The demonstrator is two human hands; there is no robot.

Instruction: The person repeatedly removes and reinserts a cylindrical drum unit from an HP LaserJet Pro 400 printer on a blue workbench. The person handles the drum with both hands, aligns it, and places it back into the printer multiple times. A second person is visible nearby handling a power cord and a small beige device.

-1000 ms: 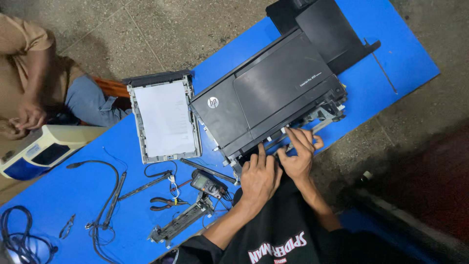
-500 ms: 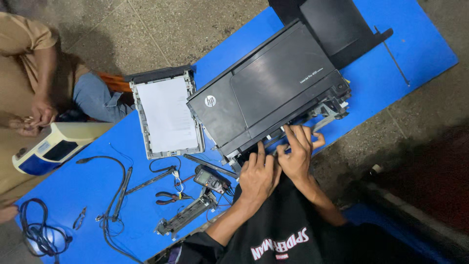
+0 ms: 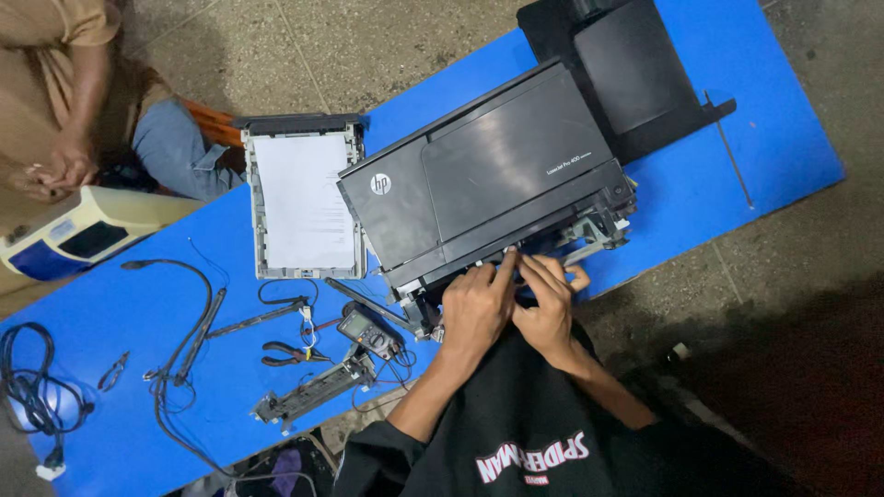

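The printer (image 3: 488, 175) is black with a small white round mark on its lid, and it lies on a bright blue desk (image 3: 727, 193) over a grey speckled floor (image 3: 387, 46). Left of the printer, a grey-framed paper tray (image 3: 304, 198) holds a white sheet, and farther left a cream device (image 3: 78, 230) has a dark blue end. Below the printer, the person's sleeve (image 3: 516, 433) is black with white and red lettering, near black-handled pliers (image 3: 290, 352) and black cables (image 3: 37, 387).

Black short-sleeved shirt with white and red chest lettering, bare forearms.
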